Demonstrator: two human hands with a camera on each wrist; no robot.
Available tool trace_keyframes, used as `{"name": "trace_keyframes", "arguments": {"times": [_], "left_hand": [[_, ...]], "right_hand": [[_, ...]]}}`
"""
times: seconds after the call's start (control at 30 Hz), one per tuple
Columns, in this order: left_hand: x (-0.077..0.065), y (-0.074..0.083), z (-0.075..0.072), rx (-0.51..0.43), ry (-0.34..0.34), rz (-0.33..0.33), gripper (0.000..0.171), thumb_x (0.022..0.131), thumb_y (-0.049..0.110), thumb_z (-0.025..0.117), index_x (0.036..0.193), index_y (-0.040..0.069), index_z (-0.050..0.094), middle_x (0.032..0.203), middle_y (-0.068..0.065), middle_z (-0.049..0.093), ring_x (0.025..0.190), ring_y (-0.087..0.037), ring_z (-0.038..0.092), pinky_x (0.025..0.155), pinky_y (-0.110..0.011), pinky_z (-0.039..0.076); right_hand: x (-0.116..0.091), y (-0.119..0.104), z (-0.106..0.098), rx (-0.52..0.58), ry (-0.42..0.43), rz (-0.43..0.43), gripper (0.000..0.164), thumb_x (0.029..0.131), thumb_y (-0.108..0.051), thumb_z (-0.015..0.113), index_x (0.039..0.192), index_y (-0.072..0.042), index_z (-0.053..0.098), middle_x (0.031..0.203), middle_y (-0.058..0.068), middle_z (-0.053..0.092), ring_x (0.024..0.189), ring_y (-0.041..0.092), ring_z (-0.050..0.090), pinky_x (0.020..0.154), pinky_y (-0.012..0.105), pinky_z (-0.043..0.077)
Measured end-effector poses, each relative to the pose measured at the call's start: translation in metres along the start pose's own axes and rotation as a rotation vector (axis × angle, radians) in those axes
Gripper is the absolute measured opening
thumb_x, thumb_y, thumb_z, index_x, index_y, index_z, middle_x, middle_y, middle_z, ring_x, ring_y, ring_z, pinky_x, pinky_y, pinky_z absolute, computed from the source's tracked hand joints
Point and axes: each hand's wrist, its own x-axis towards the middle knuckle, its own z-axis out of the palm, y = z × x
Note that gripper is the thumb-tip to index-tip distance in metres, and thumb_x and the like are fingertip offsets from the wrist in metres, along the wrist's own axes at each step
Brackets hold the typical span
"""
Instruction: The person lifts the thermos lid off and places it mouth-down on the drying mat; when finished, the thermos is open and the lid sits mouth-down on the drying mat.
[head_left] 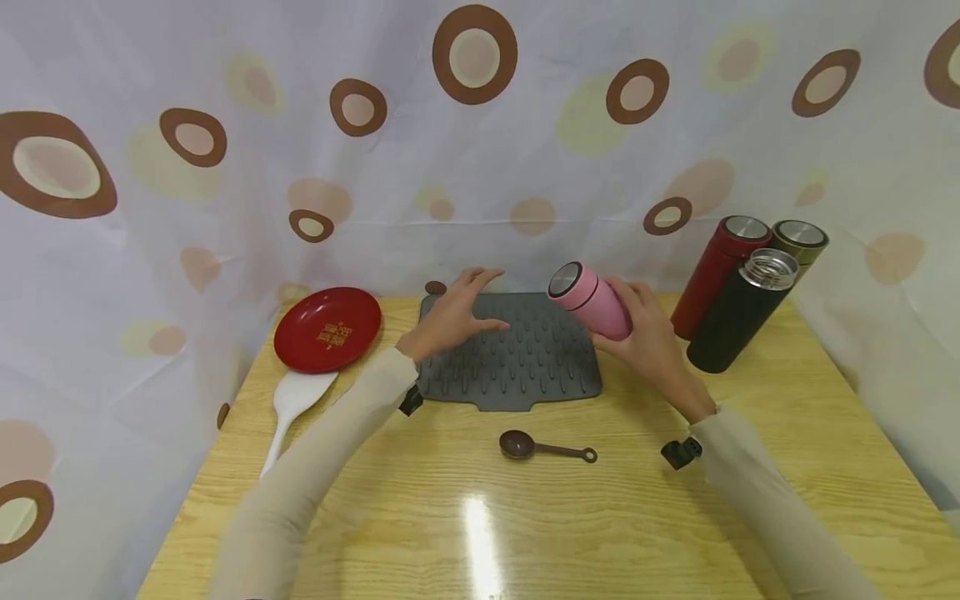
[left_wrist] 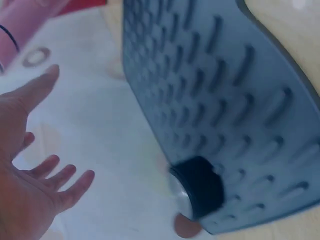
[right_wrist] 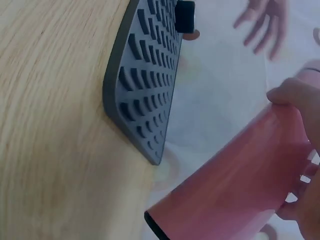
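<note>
My right hand (head_left: 647, 340) grips a pink thermos bottle (head_left: 600, 310) around its lower body. The bottle is tilted above the right end of a grey ridged mat (head_left: 510, 354), its silver-topped lid pointing up and left. In the right wrist view, fingers and thumb wrap the pink bottle (right_wrist: 245, 185). Over the mat's left part hovers my left hand (head_left: 452, 315), thumb and fingers spread, holding nothing. A black lid (left_wrist: 202, 187) with a silver top rests on the mat in the left wrist view; my left hand hides it in the head view.
At the right stand a red thermos (head_left: 716, 271), a gold-green thermos (head_left: 804, 242) and a lidless black thermos (head_left: 735, 321). On the left, a red plate (head_left: 307, 337) overlaps a white spatula (head_left: 288, 404). A brown measuring spoon (head_left: 517, 444) lies in front of the mat.
</note>
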Motion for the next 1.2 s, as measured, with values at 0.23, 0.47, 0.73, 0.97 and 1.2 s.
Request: {"name": "trace_keyframes", "arguments": {"times": [0.23, 0.47, 0.73, 0.97, 1.2], "left_hand": [[-0.001, 0.031, -0.001, 0.151, 0.064, 0.280, 0.093, 0.080, 0.044, 0.079, 0.155, 0.032, 0.025, 0.155, -0.006, 0.033, 0.134, -0.025, 0.047, 0.103, -0.045, 0.047], [-0.008, 0.048, 0.003, 0.099, 0.010, 0.494, 0.072, 0.088, 0.024, 0.074, 0.150, 0.023, 0.037, 0.158, -0.007, 0.030, 0.140, -0.023, 0.043, 0.098, -0.032, 0.052], [-0.014, 0.054, 0.010, 0.052, -0.042, 0.518, 0.069, 0.090, 0.016, 0.072, 0.149, 0.016, 0.036, 0.149, -0.008, 0.041, 0.120, -0.015, 0.058, 0.090, -0.024, 0.054], [-0.029, 0.053, 0.015, 0.100, -0.066, 0.431, 0.072, 0.090, 0.023, 0.072, 0.150, 0.015, 0.034, 0.132, -0.012, 0.055, 0.077, -0.010, 0.065, 0.068, -0.018, 0.052], [-0.035, 0.055, 0.019, 0.087, -0.060, 0.366, 0.070, 0.093, 0.034, 0.068, 0.150, 0.016, 0.032, 0.113, -0.004, 0.062, 0.065, -0.004, 0.054, 0.059, -0.016, 0.046]], "right_hand": [[0.000, -0.012, -0.002, -0.111, -0.059, -0.229, 0.084, 0.073, -0.024, 0.087, 0.146, -0.023, 0.045, 0.131, 0.016, 0.051, 0.114, 0.035, 0.050, 0.092, 0.058, 0.046], [-0.002, -0.014, -0.004, -0.096, -0.114, -0.373, 0.084, 0.072, -0.019, 0.087, 0.145, -0.017, 0.046, 0.129, 0.017, 0.050, 0.110, 0.034, 0.051, 0.089, 0.054, 0.044], [-0.010, -0.011, 0.002, -0.027, -0.210, -0.277, 0.083, 0.075, -0.020, 0.086, 0.146, -0.021, 0.045, 0.131, 0.013, 0.051, 0.109, 0.031, 0.057, 0.084, 0.051, 0.054], [-0.021, -0.014, 0.013, -0.072, -0.202, -0.344, 0.080, 0.076, -0.025, 0.085, 0.146, -0.014, 0.046, 0.127, 0.015, 0.053, 0.107, 0.032, 0.059, 0.086, 0.050, 0.054], [-0.026, -0.017, 0.014, -0.091, -0.153, -0.412, 0.082, 0.075, -0.022, 0.086, 0.145, -0.012, 0.046, 0.127, 0.017, 0.054, 0.109, 0.034, 0.058, 0.089, 0.053, 0.049]]}}
